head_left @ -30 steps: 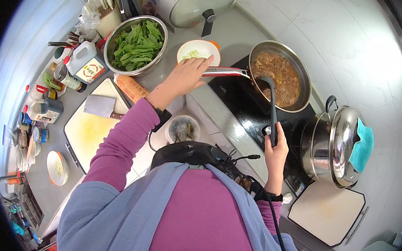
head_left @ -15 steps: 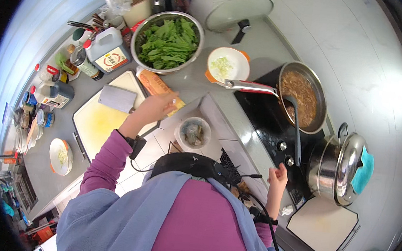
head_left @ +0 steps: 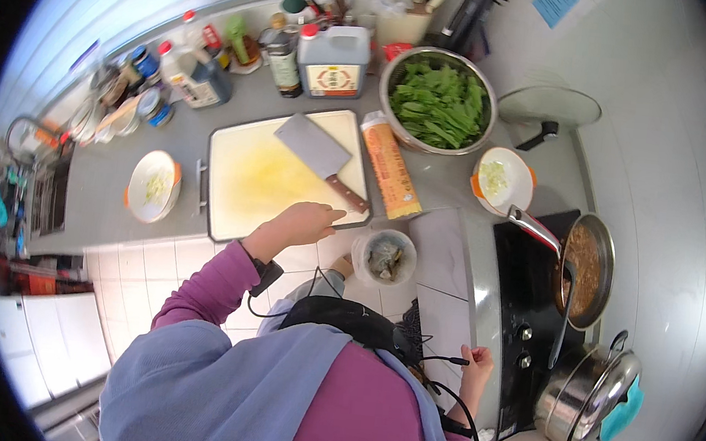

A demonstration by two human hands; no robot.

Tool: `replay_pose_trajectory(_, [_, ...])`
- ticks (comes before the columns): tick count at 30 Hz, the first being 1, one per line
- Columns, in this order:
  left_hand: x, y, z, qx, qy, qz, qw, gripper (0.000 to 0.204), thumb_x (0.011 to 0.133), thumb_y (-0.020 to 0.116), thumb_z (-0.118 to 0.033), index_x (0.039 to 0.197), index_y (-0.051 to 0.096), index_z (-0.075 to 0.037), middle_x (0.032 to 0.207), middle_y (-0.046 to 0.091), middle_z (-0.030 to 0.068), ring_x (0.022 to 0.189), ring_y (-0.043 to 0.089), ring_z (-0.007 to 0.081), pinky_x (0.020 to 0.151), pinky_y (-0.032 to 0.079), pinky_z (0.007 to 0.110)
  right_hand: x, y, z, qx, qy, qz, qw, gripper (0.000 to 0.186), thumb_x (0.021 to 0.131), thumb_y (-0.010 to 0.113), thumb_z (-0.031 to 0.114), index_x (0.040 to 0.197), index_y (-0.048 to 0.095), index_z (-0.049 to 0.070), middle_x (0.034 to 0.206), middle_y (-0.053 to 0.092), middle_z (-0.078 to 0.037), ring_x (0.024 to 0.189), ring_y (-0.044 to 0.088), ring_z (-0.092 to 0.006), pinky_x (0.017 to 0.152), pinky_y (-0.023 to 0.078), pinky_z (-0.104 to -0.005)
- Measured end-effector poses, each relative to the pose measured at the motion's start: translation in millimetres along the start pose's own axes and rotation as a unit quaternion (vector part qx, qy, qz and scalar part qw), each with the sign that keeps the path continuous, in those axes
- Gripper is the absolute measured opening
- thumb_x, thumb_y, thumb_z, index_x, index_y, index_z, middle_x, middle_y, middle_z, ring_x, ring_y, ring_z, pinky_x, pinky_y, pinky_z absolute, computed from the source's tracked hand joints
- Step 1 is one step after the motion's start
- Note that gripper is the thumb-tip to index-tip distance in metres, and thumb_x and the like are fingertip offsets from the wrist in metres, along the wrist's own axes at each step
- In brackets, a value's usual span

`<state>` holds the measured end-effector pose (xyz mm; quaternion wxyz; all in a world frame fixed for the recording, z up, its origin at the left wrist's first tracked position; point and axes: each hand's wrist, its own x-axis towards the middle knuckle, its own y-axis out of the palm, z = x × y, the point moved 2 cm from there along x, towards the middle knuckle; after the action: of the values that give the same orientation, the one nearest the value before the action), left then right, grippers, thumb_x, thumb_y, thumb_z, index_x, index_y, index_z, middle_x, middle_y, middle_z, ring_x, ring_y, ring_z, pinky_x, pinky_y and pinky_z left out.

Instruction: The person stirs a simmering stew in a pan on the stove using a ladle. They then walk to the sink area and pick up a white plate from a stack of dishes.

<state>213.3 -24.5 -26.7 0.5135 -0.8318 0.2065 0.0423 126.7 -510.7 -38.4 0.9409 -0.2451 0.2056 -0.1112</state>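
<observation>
My left hand point(head_left: 305, 223) hovers at the near edge of the white cutting board point(head_left: 238, 180), fingers stretched out and holding nothing. Just beyond its fingertips is the brown wooden handle of a cleaver point(head_left: 317, 149), which lies flat on the yellow-stained board. To the right of the board lies a long orange-and-yellow packet point(head_left: 392, 169). My right hand point(head_left: 477, 370) hangs low beside the stove, fingers loosely curled with nothing visible in them. Close to its fingertips is the end of a black cable point(head_left: 447, 360).
Leafy greens fill a steel colander point(head_left: 387, 92). Bowls with chopped pale pieces point(head_left: 143, 209) point(head_left: 520, 204) stand left and right. On the stove point(head_left: 516, 296) are a pan of brown food point(head_left: 593, 273) and a steel pot point(head_left: 562, 389). A waste bin point(head_left: 358, 259) stands below the counter edge.
My view has swung toward the left counter. My left hand has moved back from beside the orange packet to the board's near edge, uncovering the cleaver's handle. My right hand stays low beside the stove.
</observation>
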Motion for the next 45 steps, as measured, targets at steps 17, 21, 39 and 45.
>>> replay_pose_trajectory(17, [-295.4,44.6,22.3,-0.038,-0.304,-0.148,0.940,0.044,0.088,0.063,-0.018,0.130,0.053,-0.009,0.100,0.066,0.0128,0.092,0.063,0.0328,0.078,0.051,0.043,2.0,123.5,40.6,-0.090,-0.150,0.310,0.935,0.017,0.086,0.069,0.016,0.091,0.064,0.000,0.077,0.064,-0.006,0.066,0.062,-0.0131,0.055,0.050,-0.0266])
replay_pose_trajectory(21, [-329.0,36.9,38.3,-0.052,-0.328,-0.196,0.923,0.047,0.087,0.064,-0.016,0.132,0.052,-0.011,0.100,0.066,0.0103,0.089,0.064,0.0310,0.077,0.051,0.042,-8.1,144.1,59.9,-0.077,-0.147,0.336,0.927,0.017,0.090,0.064,0.016,0.095,0.063,0.000,0.080,0.064,-0.006,0.069,0.063,-0.0129,0.056,0.052,-0.0263])
replay_pose_trajectory(39, [-536.8,-24.9,297.0,-0.066,-0.325,-0.277,0.902,0.062,0.086,0.067,-0.016,0.140,0.040,-0.004,0.097,0.067,0.0140,0.085,0.063,0.0329,0.074,0.050,0.042,-221.8,341.5,94.9,-0.082,-0.118,0.310,0.940,0.017,0.093,0.061,0.017,0.098,0.062,0.001,0.085,0.066,-0.007,0.075,0.067,-0.0154,0.064,0.052,-0.0281])
replay_pose_trajectory(45, [-610.9,-23.9,359.6,-0.074,-0.323,-0.251,0.909,0.059,0.087,0.065,-0.017,0.139,0.041,-0.005,0.099,0.067,0.0153,0.089,0.063,0.0346,0.075,0.050,0.043,-305.6,403.0,125.9,-0.112,-0.149,0.342,0.921,0.019,0.093,0.061,0.018,0.097,0.062,0.000,0.086,0.066,-0.007,0.076,0.067,-0.0157,0.065,0.052,-0.0274])
